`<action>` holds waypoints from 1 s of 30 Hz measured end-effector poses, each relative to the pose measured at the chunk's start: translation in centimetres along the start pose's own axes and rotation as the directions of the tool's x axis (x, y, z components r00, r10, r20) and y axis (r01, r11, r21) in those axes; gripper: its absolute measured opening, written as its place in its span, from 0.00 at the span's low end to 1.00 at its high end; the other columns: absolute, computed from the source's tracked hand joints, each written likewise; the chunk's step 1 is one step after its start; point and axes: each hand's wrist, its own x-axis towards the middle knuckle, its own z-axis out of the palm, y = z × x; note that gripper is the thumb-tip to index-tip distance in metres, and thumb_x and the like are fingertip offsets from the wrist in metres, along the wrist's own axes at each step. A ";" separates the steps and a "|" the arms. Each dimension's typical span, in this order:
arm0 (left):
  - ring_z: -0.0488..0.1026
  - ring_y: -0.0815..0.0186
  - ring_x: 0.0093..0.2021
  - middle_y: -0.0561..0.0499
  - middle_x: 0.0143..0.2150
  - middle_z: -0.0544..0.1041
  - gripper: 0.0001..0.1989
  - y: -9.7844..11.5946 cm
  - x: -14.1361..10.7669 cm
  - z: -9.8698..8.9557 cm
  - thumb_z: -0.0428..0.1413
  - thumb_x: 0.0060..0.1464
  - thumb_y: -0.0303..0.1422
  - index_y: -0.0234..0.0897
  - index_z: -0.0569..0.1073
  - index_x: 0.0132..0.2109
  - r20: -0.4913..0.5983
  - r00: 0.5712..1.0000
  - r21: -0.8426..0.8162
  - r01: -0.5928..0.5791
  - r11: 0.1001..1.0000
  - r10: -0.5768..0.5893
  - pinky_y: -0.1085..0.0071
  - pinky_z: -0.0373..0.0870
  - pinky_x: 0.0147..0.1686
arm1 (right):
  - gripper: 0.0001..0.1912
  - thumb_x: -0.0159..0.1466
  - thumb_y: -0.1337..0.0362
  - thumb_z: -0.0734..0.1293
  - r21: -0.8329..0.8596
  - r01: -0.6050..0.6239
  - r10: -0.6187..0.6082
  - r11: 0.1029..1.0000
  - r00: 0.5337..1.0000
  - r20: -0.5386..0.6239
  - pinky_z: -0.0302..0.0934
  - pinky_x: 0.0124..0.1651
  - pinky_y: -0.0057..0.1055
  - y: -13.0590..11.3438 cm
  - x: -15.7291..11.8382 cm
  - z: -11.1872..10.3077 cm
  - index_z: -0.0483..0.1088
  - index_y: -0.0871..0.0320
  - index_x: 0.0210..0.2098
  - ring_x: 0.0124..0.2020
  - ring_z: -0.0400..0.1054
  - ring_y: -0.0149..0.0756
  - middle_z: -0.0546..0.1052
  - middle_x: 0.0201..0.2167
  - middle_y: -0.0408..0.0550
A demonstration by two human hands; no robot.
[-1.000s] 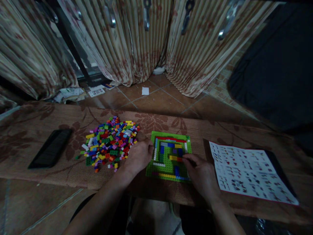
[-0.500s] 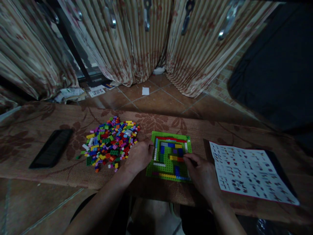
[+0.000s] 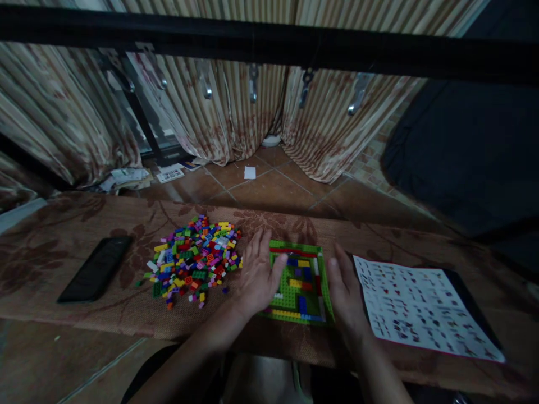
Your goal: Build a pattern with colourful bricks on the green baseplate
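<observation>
A green building-brick baseplate (image 3: 290, 297) lies on the cloth-covered table between my two hands. Red, white, yellow and blue bricks run along its edges, and inside them sit a yellow and orange row (image 3: 300, 284) and a blue brick (image 3: 302, 306). My left hand (image 3: 257, 276) is open at the plate's left side, fingers stretched forward, thumb over its upper left part; it hides much of that edge. Along the right side my right hand (image 3: 347, 289) is open too, its fingers extended beside the edge. Neither hand shows a brick in it.
Left of the plate is a loose pile of small coloured bricks (image 3: 196, 264). A black phone (image 3: 96, 269) lies further left. To the right, a printed sheet (image 3: 425, 306) rests on a dark flat thing. Beyond the table are striped curtains (image 3: 236, 123) and a dark horizontal bar (image 3: 269, 38).
Both hands have gone from bent, closed fingers at the plate to open, outstretched ones along its sides. My view has tilted up a little, bringing the dark bar into sight.
</observation>
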 end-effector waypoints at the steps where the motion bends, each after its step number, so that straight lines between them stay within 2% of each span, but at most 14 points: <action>1: 0.44 0.55 0.71 0.38 0.70 0.50 0.33 0.1 0.0 0.1 0.41 0.64 0.47 0.32 0.50 0.68 0.020 1.000 -0.009 0.003 1.000 -0.003 0.51 0.47 0.67 | 0.32 0.67 0.46 0.54 0.039 -0.013 0.012 0.999 1.000 0.018 0.42 0.68 0.45 -0.2 0.2 0.2 0.57 0.55 0.65 0.68 0.49 0.42 0.58 0.67 0.51; 3: 0.43 0.56 0.71 0.39 0.71 0.49 0.33 -0.1 0.3 -0.2 0.39 0.64 0.47 0.33 0.49 0.69 0.021 0.999 -0.027 0.025 0.999 -0.024 0.51 0.46 0.67 | 0.32 0.68 0.45 0.53 0.105 -0.041 0.039 0.994 0.999 0.021 0.41 0.68 0.44 -0.4 0.5 -0.2 0.58 0.53 0.65 0.68 0.49 0.42 0.58 0.67 0.48; 6: 0.44 0.56 0.71 0.39 0.71 0.49 0.31 -1.1 0.7 -1.4 0.36 0.65 0.46 0.34 0.50 0.69 -0.068 0.991 -0.017 0.116 0.993 -0.117 0.50 0.45 0.67 | 0.34 0.67 0.44 0.51 0.121 -0.080 0.082 0.989 0.997 -0.011 0.42 0.68 0.46 0.1 -0.1 -1.6 0.58 0.57 0.65 0.67 0.50 0.44 0.59 0.66 0.52; 9: 0.44 0.53 0.71 0.39 0.71 0.48 0.30 -1.3 -0.7 -2.1 0.37 0.65 0.44 0.34 0.52 0.68 -0.147 0.975 0.104 0.184 0.977 -0.168 0.46 0.43 0.66 | 0.37 0.65 0.43 0.54 -0.072 0.011 -0.012 0.997 1.000 -0.012 0.42 0.67 0.51 0.2 -2.9 -1.9 0.58 0.64 0.64 0.67 0.50 0.50 0.60 0.65 0.60; 10: 0.43 0.53 0.71 0.40 0.71 0.49 0.29 -0.9 -1.6 -1.9 0.37 0.65 0.42 0.35 0.53 0.68 -0.135 0.982 0.165 0.154 0.974 -0.133 0.45 0.42 0.66 | 0.37 0.66 0.44 0.54 -0.130 0.089 -0.086 0.987 0.996 0.030 0.43 0.67 0.52 -0.1 -4.1 -1.5 0.59 0.63 0.63 0.67 0.50 0.50 0.61 0.65 0.60; 11: 0.43 0.53 0.71 0.42 0.71 0.49 0.29 -0.4 -2.6 -1.6 0.38 0.64 0.42 0.37 0.53 0.68 -0.073 0.993 0.211 0.101 0.972 -0.087 0.44 0.41 0.66 | 0.34 0.66 0.45 0.54 -0.162 0.179 -0.166 0.970 0.982 0.090 0.44 0.67 0.52 -0.8 -5.2 -0.8 0.61 0.61 0.63 0.66 0.51 0.50 0.62 0.64 0.59; 14: 0.41 0.54 0.71 0.45 0.72 0.47 0.29 1.7 -4.8 -0.5 0.40 0.63 0.36 0.40 0.49 0.70 0.148 0.987 0.294 -0.111 0.949 0.069 0.43 0.42 0.66 | 0.28 0.69 0.51 0.54 -0.198 0.448 -0.391 0.872 0.880 0.270 0.45 0.66 0.51 -3.8 -6.6 1.7 0.59 0.55 0.64 0.68 0.49 0.45 0.59 0.66 0.53; 16: 0.40 0.53 0.72 0.46 0.72 0.45 0.30 2.6 -4.6 -0.3 0.40 0.62 0.34 0.40 0.49 0.70 0.181 0.981 0.358 -0.137 0.924 0.076 0.40 0.41 0.65 | 0.27 0.70 0.54 0.51 -0.256 0.525 -0.430 0.812 0.834 0.346 0.43 0.67 0.51 -5.6 -5.3 2.6 0.56 0.56 0.65 0.68 0.47 0.43 0.58 0.67 0.53; 19: 0.41 0.52 0.71 0.46 0.72 0.47 0.29 1.9 -2.6 -1.5 0.42 0.62 0.36 0.40 0.52 0.69 0.203 0.975 0.446 -0.178 0.877 0.095 0.39 0.36 0.65 | 0.28 0.70 0.55 0.51 -0.459 0.476 -0.337 0.750 0.873 0.353 0.38 0.67 0.54 -5.5 -1.8 1.7 0.57 0.60 0.65 0.69 0.44 0.46 0.54 0.68 0.55; 22: 0.43 0.49 0.71 0.41 0.71 0.50 0.29 -1.0 -1.0 -3.9 0.40 0.63 0.39 0.35 0.55 0.68 0.129 0.980 0.549 0.056 0.834 -0.151 0.35 0.40 0.63 | 0.30 0.70 0.54 0.52 -0.615 0.366 -0.195 0.699 0.924 0.328 0.39 0.66 0.55 -2.0 -0.3 -0.6 0.55 0.63 0.65 0.69 0.43 0.49 0.55 0.68 0.57; 24: 0.43 0.49 0.71 0.40 0.71 0.50 0.29 -3.1 -1.2 -5.1 0.39 0.63 0.39 0.35 0.54 0.68 0.032 0.971 0.587 0.174 0.791 -0.237 0.35 0.40 0.63 | 0.30 0.70 0.54 0.50 -0.670 0.307 -0.164 0.676 0.949 0.269 0.39 0.66 0.54 0.4 -1.5 -1.5 0.54 0.63 0.66 0.69 0.42 0.48 0.54 0.68 0.57; 26: 0.43 0.48 0.71 0.40 0.71 0.50 0.29 -4.3 -2.3 -5.2 0.37 0.64 0.40 0.35 0.53 0.69 -0.033 0.953 0.588 0.262 0.765 -0.300 0.35 0.43 0.62 | 0.31 0.69 0.54 0.51 -0.693 0.308 -0.166 0.651 0.949 0.266 0.37 0.67 0.54 1.4 -3.7 -1.2 0.54 0.66 0.66 0.70 0.40 0.49 0.53 0.68 0.59; 28: 0.43 0.48 0.71 0.41 0.71 0.50 0.29 -4.2 -3.7 -4.2 0.37 0.64 0.40 0.36 0.53 0.69 -0.002 0.964 0.591 0.215 0.777 -0.265 0.35 0.42 0.62 | 0.30 0.68 0.54 0.53 -0.645 0.432 -0.225 0.631 0.897 0.381 0.34 0.68 0.52 0.6 -5.6 0.1 0.56 0.63 0.66 0.70 0.38 0.48 0.53 0.69 0.57; 30: 0.42 0.50 0.71 0.43 0.71 0.49 0.29 -3.2 -4.8 -2.9 0.40 0.63 0.41 0.38 0.53 0.69 0.099 0.983 0.592 0.065 0.804 -0.152 0.36 0.38 0.64 | 0.29 0.68 0.55 0.55 -0.526 0.593 -0.318 0.610 0.791 0.523 0.32 0.68 0.50 -1.3 -6.2 1.5 0.55 0.57 0.66 0.70 0.39 0.44 0.52 0.69 0.51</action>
